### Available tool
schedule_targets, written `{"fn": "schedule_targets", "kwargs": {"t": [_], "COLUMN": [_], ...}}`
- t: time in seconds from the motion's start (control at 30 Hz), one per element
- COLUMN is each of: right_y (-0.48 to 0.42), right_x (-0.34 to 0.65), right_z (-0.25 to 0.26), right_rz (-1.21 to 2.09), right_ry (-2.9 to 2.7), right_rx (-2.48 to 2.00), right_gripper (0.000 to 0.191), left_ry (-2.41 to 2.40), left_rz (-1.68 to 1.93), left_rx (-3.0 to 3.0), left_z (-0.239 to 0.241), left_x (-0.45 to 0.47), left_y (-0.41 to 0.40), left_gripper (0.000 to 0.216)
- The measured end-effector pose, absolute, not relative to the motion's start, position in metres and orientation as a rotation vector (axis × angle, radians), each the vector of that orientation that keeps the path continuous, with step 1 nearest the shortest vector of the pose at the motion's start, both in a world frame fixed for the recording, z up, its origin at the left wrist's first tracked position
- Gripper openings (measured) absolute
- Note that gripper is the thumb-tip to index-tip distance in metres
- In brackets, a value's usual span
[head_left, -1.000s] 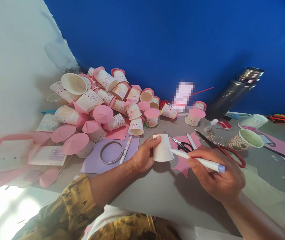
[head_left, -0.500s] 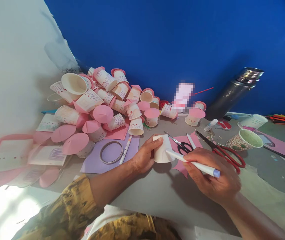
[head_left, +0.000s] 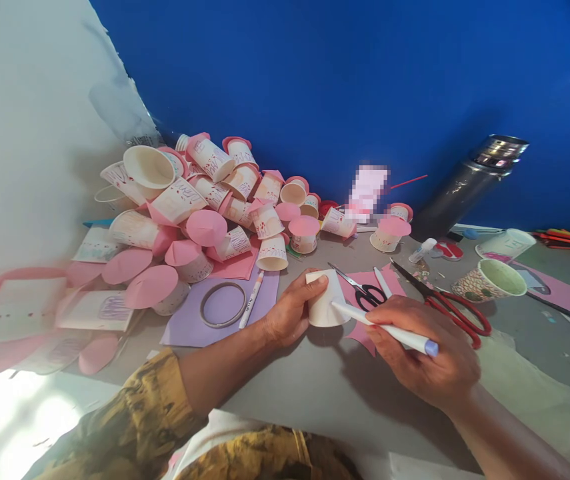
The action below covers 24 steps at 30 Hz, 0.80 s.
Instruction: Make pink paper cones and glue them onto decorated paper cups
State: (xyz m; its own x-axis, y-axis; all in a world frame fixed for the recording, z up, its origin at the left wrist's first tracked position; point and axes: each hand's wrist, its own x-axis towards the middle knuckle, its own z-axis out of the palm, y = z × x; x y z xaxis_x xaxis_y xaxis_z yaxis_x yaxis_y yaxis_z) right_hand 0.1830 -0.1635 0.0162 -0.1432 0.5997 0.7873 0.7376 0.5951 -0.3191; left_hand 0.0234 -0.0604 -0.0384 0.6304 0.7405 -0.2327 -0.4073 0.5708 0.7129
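From my remote station I observe two bare hands working over a grey table [head_left: 275,393]. The left hand [head_left: 292,310] grips a plain white paper cup [head_left: 327,305] by its left side, thumb on the wall. The cup is inverted, wide rim down, at the near centre; whether it touches the table I am unable to confirm. The right hand [head_left: 425,353] is closed around a white marker [head_left: 395,331] with a violet end, its tip directed at the cup's wall.

Just beyond the cup I note black-handled scissors [head_left: 371,295] and a second white marker [head_left: 383,283] on pink paper [head_left: 361,339]. Red-handled scissors [head_left: 465,319] lie to the right, near a patterned paper cup [head_left: 471,283]. To the left, a purple sheet [head_left: 179,327] bears a ring [head_left: 202,308] and an acrylic marker [head_left: 251,300]. Farther left I record piled cups [head_left: 179,200], many with pink paper discs. A dark flask [head_left: 457,197] stands far right against a blue wall [head_left: 289,80].
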Motion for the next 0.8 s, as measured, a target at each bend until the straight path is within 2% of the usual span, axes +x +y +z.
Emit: {"fn": "schedule_targets", "kwargs": {"t": [0.4,0.6,0.8], "right_y": [-0.1625,-0.1634,-0.1642], "right_x": [0.1839,0.1836,0.1841], "right_z": [0.0157,0.0174,0.0181], "right_rz": [-0.19,-0.116,-0.129], "right_ry": [-1.845,-1.893,-1.892], "right_rx": [-1.035,-1.113,-1.104], "right_gripper": [0.016,0.007,0.006], "left_ry": [0.576,0.58,0.59], "left_rz": [0.709,0.706,0.7], "left_rx": [0.692,0.703,0.697], "left_z": [-0.0379,-0.0377,-0.0372], "left_x": [0.0237,0.0241,0.024], "left_y": [-0.0609,-0.0613,-0.0612], "left_gripper": [0.043,0.043,0.043]}}
